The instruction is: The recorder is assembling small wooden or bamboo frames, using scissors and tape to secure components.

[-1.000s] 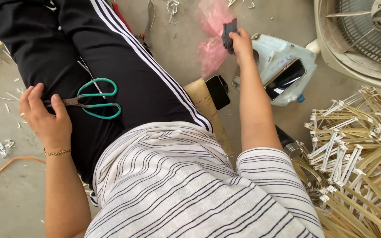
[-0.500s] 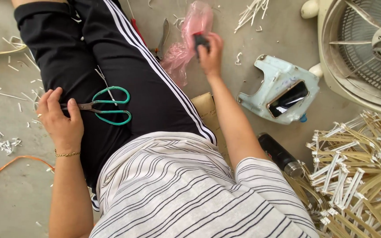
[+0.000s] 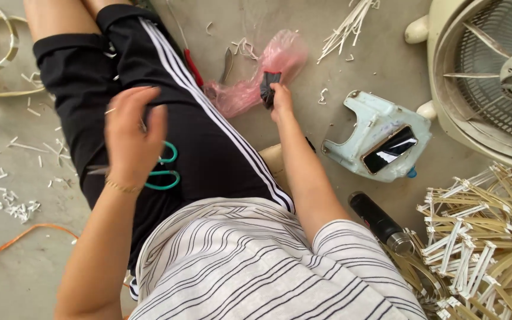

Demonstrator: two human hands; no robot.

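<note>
My left hand (image 3: 130, 135) hovers blurred over my lap with its fingers apart and nothing in it. Just beneath it, green-handled scissors (image 3: 166, 173) lie on my black shorts, their blade pointing left. My right hand (image 3: 281, 99) reaches out to the floor and grips a small dark object (image 3: 267, 86). That object sits against a crumpled pink plastic bag (image 3: 271, 59).
A pale fan (image 3: 493, 71) stands at the top right. A phone (image 3: 389, 149) rests on a light-blue plastic piece (image 3: 362, 118). A black cylinder (image 3: 380, 222) and a pile of cane strips (image 3: 481, 237) lie right. Pliers (image 3: 226, 64), a red-handled tool (image 3: 194, 66), white scraps (image 3: 7, 201) and an orange cord (image 3: 7, 246) are nearby.
My left hand has let go of the scissors and lifted off them. My right hand stayed at the pink bag with the dark object while the view shifted.
</note>
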